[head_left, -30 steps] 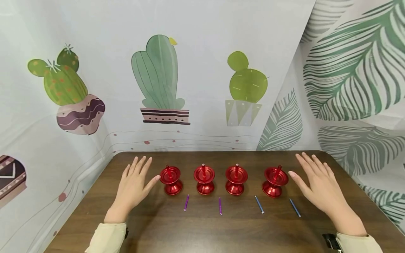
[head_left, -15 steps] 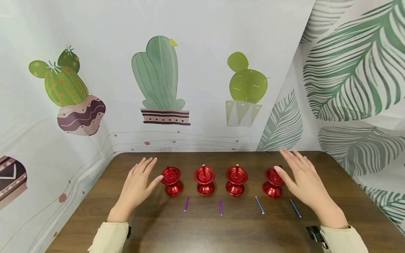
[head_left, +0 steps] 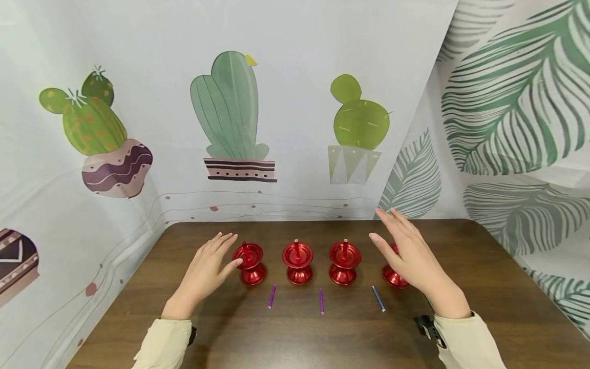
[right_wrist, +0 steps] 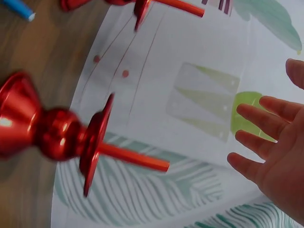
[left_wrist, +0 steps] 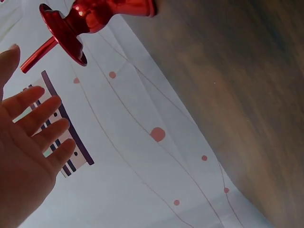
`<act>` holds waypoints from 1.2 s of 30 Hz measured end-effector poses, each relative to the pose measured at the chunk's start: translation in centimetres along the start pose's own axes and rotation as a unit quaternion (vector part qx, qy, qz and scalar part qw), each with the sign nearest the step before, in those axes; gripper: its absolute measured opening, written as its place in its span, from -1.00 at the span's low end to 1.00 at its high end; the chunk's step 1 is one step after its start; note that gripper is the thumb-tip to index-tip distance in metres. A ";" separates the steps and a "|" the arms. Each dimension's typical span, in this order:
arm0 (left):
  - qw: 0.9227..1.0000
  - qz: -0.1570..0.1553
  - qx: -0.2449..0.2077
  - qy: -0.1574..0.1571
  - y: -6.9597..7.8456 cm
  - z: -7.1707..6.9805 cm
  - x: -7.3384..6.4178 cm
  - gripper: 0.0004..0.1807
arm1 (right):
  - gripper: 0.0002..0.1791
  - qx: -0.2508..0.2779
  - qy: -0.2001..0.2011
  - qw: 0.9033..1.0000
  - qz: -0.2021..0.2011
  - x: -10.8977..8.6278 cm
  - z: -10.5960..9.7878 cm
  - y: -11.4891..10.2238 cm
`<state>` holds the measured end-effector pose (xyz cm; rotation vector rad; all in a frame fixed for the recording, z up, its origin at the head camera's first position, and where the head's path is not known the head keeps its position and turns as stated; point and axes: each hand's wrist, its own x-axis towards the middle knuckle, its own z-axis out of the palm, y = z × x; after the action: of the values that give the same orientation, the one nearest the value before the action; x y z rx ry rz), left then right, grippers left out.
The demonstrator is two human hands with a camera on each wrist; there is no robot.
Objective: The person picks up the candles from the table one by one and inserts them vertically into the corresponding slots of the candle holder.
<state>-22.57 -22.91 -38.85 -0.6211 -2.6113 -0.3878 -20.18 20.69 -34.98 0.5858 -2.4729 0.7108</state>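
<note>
Four red metal candle holders stand in a row on the brown table (head_left: 295,338), each with a thin red candle upright in it. My left hand (head_left: 207,271) lies open beside the leftmost holder (head_left: 248,264), thumb tip almost at its rim; that holder (left_wrist: 90,19) shows in the left wrist view. My right hand (head_left: 410,256) hovers open, fingers straight, above and in front of the rightmost holder (head_left: 393,277), hiding most of it. The right wrist view shows this holder (right_wrist: 57,135) with its candle (right_wrist: 135,159). Two more holders (head_left: 297,262) (head_left: 343,262) stand between.
Small candles lie on the table in front of the holders: two purple candles (head_left: 272,296) (head_left: 321,301) and a blue candle (head_left: 378,299). Printed cactus and leaf cloths hang as walls behind, left and right.
My right hand has swung left from the table's right side to over the rightmost holder, now covering it and the blue candle near it. My left hand crept slightly right toward the leftmost holder.
</note>
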 end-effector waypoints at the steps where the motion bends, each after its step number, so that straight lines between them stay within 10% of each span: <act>1: 1.000 0.002 -0.001 -0.004 -0.1 0.1 0.0 -0.34 | -0.35 0.002 -0.001 1.000 -0.001 0.2 0.1 -0.2; 36: 0.980 -0.029 -0.146 -0.133 -2.7 2.0 0.2 -0.32 | -0.38 0.102 -0.055 0.991 -0.070 3.3 5.3 -8.2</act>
<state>-24.69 -24.45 -40.91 -0.7365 -2.8567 -0.7656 -20.32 10.45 -34.05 0.8877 -2.4455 0.9024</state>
